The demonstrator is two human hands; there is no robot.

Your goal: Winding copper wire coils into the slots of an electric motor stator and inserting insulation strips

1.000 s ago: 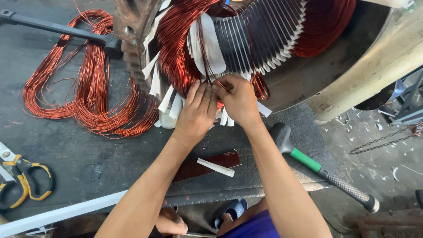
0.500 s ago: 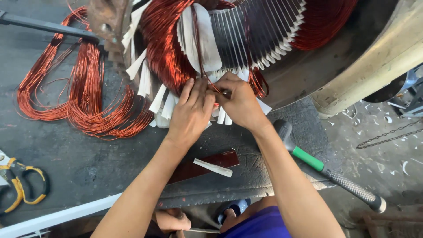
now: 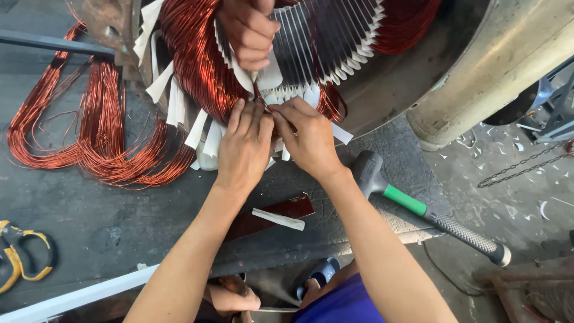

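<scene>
Nearest the person, a dark red strip (image 3: 269, 216) with a white paper slip (image 3: 278, 219) on it is lying on the grey desk (image 3: 107, 221), with yellow-handled scissors (image 3: 24, 256) at the left edge and a green-necked mallet (image 3: 418, 206) to the right. Beyond these, the left hand (image 3: 244, 149) and right hand (image 3: 308, 139) are meeting, each grip pressed together, pinching copper wire (image 3: 263, 103) at the lower slots of the motor stator (image 3: 323, 48). Above them, another person's hand (image 3: 248, 30) is holding white insulation paper (image 3: 266, 75) against the winding. Loose copper coils (image 3: 89, 131) are lying to the left.
</scene>
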